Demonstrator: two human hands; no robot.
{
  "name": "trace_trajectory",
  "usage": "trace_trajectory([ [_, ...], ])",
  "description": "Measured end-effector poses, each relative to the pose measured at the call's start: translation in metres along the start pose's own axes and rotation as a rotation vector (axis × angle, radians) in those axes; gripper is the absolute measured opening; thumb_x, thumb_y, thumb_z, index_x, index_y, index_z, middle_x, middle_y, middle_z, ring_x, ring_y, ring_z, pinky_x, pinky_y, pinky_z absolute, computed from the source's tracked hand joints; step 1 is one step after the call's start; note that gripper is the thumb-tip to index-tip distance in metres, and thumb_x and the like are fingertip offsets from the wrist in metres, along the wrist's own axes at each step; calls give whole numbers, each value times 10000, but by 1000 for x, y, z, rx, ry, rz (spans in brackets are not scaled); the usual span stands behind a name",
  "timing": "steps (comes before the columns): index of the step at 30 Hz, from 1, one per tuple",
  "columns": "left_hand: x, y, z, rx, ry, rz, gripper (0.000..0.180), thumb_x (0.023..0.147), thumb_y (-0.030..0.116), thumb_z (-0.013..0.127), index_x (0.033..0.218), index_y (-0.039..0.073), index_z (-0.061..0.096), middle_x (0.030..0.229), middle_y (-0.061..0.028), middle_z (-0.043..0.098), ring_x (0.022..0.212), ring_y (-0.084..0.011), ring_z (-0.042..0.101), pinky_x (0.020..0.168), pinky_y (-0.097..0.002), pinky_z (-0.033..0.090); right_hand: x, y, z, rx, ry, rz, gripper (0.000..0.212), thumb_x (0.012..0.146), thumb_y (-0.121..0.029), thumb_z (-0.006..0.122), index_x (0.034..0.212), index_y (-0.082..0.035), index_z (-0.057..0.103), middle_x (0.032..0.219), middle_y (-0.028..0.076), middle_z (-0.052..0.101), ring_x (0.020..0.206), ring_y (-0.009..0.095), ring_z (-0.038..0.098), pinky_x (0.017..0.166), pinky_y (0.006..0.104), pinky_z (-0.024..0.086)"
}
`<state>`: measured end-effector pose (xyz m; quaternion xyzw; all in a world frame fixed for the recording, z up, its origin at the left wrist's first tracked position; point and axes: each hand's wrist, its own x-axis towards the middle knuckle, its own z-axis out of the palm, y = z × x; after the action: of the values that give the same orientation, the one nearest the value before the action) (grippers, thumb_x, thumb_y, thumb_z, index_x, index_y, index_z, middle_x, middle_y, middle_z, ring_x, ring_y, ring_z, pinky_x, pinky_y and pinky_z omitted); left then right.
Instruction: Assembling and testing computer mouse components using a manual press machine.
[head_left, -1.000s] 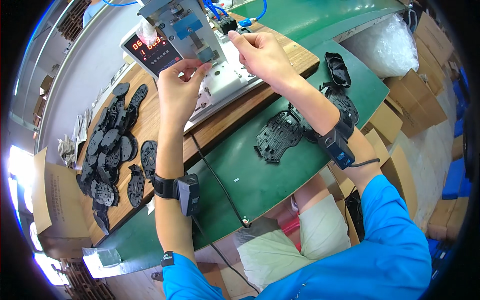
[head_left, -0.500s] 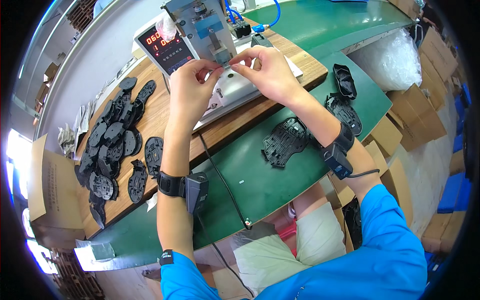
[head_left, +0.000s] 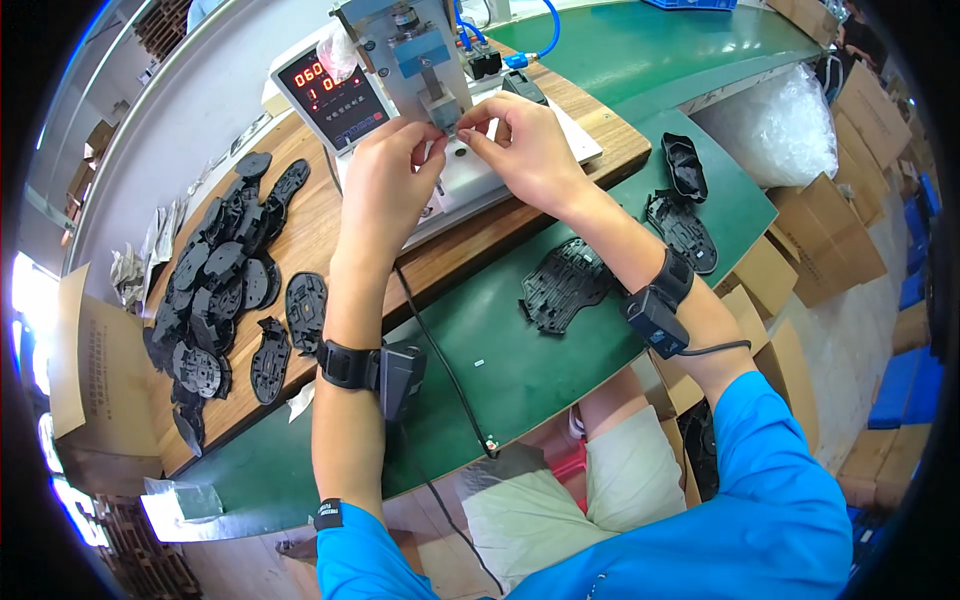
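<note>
A wooden bench (head_left: 330, 240) is carrying a small press machine (head_left: 420, 70) at its back edge and black plastic shells (head_left: 215, 290) along its left edge.

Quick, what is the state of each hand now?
Left hand: fingers pinched at the small press, item too small to tell.
Right hand: same, pinched there.

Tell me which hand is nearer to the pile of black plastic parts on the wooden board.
Left. The left hand is at the press, beside the pile of black plastic parts lying toward the person's left. The right hand is farther away, on the other side of the left hand.
</note>
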<state>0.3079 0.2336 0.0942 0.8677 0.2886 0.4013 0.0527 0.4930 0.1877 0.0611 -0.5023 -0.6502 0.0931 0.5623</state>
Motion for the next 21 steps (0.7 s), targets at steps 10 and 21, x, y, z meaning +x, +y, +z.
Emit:
trace_trajectory([
  [10, -8, -7, 10, 172, 87, 177, 122, 832, 62, 796, 936, 28, 741, 853, -79, 684, 691, -201, 695, 653, -338, 573, -2, -4, 0, -51, 24, -63, 110, 917, -89, 734, 1000, -20, 752, 935, 126, 688, 706, 259, 672, 690, 377, 547],
  [21, -14, -7, 17, 306, 173, 271, 144, 817, 58, 803, 936, 38, 724, 896, -84, 709, 704, -241, 728, 630, -353, 588, 0, -2, -2, 125, -40, 100, 165, 970, -122, 728, 1054, 14, 768, 829, 23, 695, 639, 61, 570, 601, 270, 472],
])
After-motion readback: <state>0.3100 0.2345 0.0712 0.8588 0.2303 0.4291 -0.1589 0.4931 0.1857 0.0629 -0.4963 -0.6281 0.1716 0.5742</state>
